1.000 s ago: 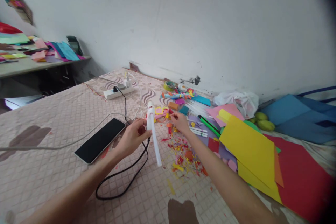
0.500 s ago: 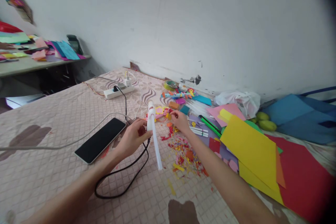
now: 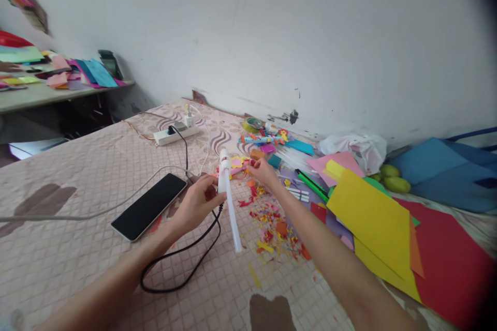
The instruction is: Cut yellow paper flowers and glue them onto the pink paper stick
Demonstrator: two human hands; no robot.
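My left hand [image 3: 202, 200] is wrapped round a white hot glue gun [image 3: 224, 169], whose long translucent glue stick [image 3: 235, 225] sticks out toward me. A black cord [image 3: 182, 248] runs from the gun and loops on the table cover. Just past the gun lies a pink craft piece with a yellow wavy edge [image 3: 237, 161]. My right hand [image 3: 263, 170] pinches with thumb and forefinger at a small reddish bit at the right end of that piece. Whether the bit is joined to the piece I cannot tell.
Left of my left hand lies a black phone [image 3: 149, 207], with a white power strip [image 3: 176, 134] behind it. Foam scraps [image 3: 274, 222] are strewn by my right forearm. Yellow sheets [image 3: 368, 207], a red sheet [image 3: 446, 253] and a green cutter [image 3: 312, 184] lie to the right.
My right hand has shifted slightly left, nearer the glue gun. My left hand keeps its hold on the gun, almost still.
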